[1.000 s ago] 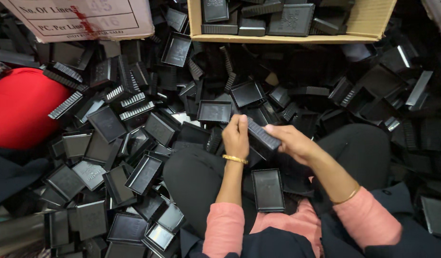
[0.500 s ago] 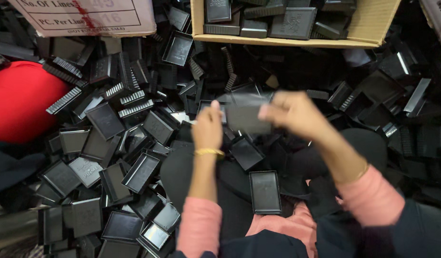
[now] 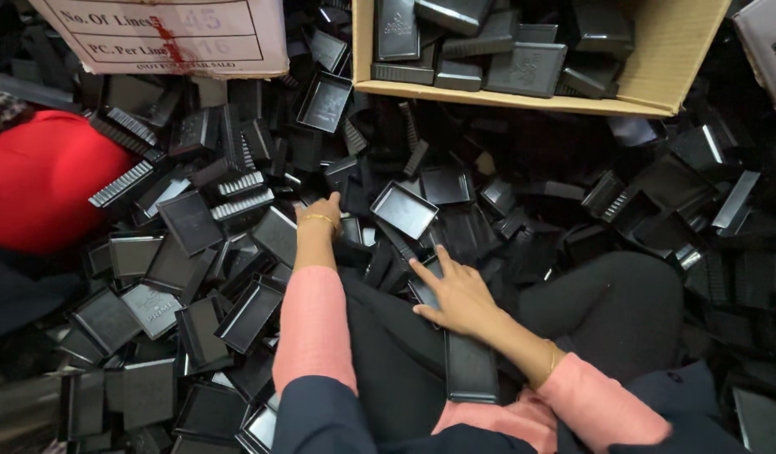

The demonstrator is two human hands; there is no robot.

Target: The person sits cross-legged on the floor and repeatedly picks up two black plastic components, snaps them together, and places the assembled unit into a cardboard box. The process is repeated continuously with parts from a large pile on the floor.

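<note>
Black plastic trays point(image 3: 186, 220) lie heaped all over the floor, with a cardboard box point(image 3: 674, 59) of more at the far right and a red cushion point(image 3: 43, 181) at the left. Left hand point(image 3: 321, 214) reaches far into the heap, its fingers hidden among the pieces, so their grip cannot be told. Right hand point(image 3: 455, 294) lies flat, fingers spread and holding nothing, on a tray point(image 3: 470, 370) resting on the lap.
</note>
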